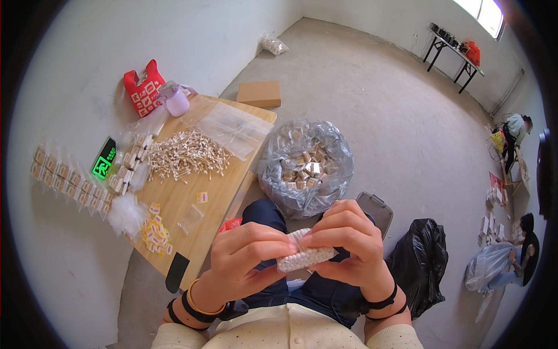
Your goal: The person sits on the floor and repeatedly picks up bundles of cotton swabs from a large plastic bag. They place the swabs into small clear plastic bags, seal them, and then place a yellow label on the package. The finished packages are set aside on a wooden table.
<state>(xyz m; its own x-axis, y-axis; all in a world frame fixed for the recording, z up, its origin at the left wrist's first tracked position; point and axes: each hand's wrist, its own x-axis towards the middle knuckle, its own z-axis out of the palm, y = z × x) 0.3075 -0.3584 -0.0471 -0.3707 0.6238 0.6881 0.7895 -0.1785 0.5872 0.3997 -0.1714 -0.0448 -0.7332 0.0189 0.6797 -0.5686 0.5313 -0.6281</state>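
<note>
Above my lap, my left hand [244,262] and my right hand [353,241] pinch a small clear bag of cotton swabs [306,257] between them. Round white swab tips show through its near side. My fingers and thumbs press at its upper edge, covering part of the opening, so I cannot tell whether it is sealed. To the left, a heap of loose cotton swabs [189,154] lies on the wooden table [218,200]. Small yellow-and-white cards [156,232] are scattered near its front edge, with a flat clear bag [190,219] beside them.
A large grey plastic bag [273,174] holding many small packs stands beyond my knees. Filled packs [70,180] line the table's left side. A lilac jug [176,100] and red bag [143,87] stand behind. A black bag [419,262] is right; two people work farther right.
</note>
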